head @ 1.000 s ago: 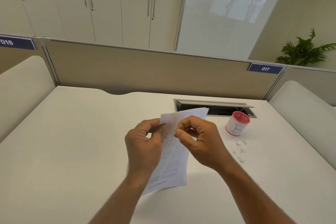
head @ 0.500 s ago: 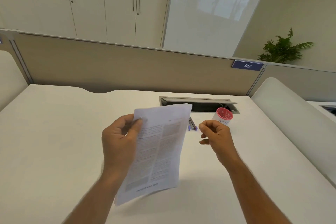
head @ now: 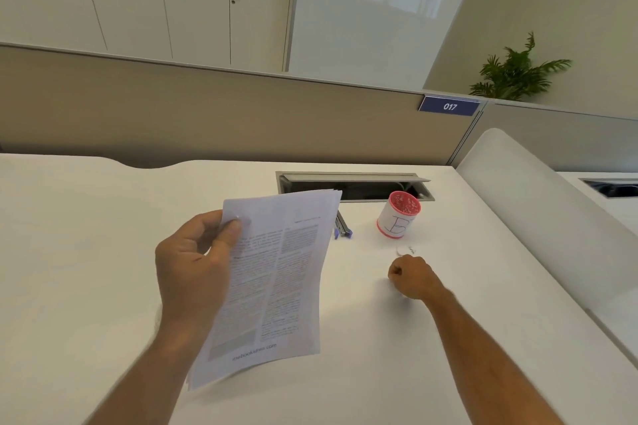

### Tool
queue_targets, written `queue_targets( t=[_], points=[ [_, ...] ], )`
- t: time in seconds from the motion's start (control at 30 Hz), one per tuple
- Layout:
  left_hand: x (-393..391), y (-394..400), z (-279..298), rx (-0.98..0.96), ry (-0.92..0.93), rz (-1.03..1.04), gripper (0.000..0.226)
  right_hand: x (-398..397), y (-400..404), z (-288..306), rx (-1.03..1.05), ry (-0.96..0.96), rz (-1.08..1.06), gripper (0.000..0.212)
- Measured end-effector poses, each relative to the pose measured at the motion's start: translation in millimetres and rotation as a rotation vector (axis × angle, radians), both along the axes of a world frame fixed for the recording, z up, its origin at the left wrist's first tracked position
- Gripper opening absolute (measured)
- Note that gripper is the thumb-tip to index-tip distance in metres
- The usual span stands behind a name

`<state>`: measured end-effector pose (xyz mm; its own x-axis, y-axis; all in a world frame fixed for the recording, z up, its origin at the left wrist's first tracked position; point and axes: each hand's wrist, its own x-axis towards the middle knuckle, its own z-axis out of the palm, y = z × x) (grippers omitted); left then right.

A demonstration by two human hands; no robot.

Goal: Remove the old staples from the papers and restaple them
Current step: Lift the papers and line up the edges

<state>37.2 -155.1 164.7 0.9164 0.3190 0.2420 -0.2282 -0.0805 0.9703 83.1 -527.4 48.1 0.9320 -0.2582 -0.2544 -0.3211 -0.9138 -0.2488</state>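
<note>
While your left hand point(head: 193, 262) holds the papers point(head: 276, 279) raised above the tabletop point(head: 86, 252), its grip is clamped on their upper left corner, thumb on the printed face. Your right hand point(head: 412, 278) sits at 3 o'clock from the papers, low over the tabletop, fingers curled together; whether it holds anything cannot be told. At 12 o'clock from it stands a red-rimmed cup point(head: 397, 216). A blue stapler point(head: 342, 228) shows just beside the papers' right edge.
</note>
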Motion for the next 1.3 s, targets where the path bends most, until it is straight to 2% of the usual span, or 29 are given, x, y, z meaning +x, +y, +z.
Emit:
queue_targets(
  t=[0.3, 0.5, 0.57, 0.63, 0.67, 0.73, 0.77, 0.8, 0.87, 0.93, 1.03, 1.2, 1.3],
  points=[
    [-1.9, 0.1, -1.5, 0.002, 0.009, 0.005, 0.009, 4.5, -9.2, -3.2, 0.018, -0.010, -0.016, 0.025],
    [-4.3, 0.1, -2.5, -0.004, 0.012, -0.008, 0.009, -0.2, -4.6, 7.4, 0.143, -0.056, -0.109, 0.028],
    [-4.5, 1.1, -2.2, -0.010, 0.010, -0.017, 0.010, -3.7, 5.2, 15.9, 0.321, -0.157, -0.179, 0.019],
    [-4.8, 2.0, -0.9, -0.023, 0.014, -0.038, 0.011, -10.1, 23.5, 25.5, 0.687, -0.267, -0.235, 0.017],
    [-5.3, 2.9, 0.1, -0.035, 0.018, -0.055, 0.010, -13.8, 34.7, 29.6, 0.875, -0.298, -0.218, 0.022],
    [-6.0, 3.7, 2.3, -0.078, 0.028, -0.093, 0.011, -21.4, 56.7, 34.9, 1.159, -0.292, -0.109, 0.053],
    [-6.3, 4.6, 3.3, -0.103, 0.033, -0.109, 0.011, -24.6, 67.9, 35.6, 1.246, -0.257, -0.043, 0.069],
    [-6.2, 5.5, 4.0, -0.125, 0.039, -0.121, 0.013, -27.5, 78.6, 36.4, 1.306, -0.214, 0.022, 0.076],
    [-5.3, 8.0, 3.9, -0.158, 0.049, -0.119, 0.014, -32.9, 97.3, 35.2, 1.385, -0.145, 0.129, 0.072],
    [-4.2, 11.3, 2.5, -0.171, 0.056, -0.086, 0.012, -38.5, 111.4, 33.7, 1.462, -0.113, 0.143, 0.068],
    [-1.6, 18.9, -3.1, -0.194, 0.082, -0.008, 0.010, -48.8, 127.7, 33.0, 1.464, -0.124, 0.087, 0.063],
    [8.0, 31.7, -18.1, -0.135, 0.137, 0.088, 0.015, -62.0, 144.8, 33.2, 1.314, -0.230, -0.010, 0.028],
    [8.2, 33.6, -24.6, -0.071, 0.168, 0.112, 0.016, -66.9, 151.5, 35.0, 1.281, -0.285, -0.054, 0.024]
  ],
)
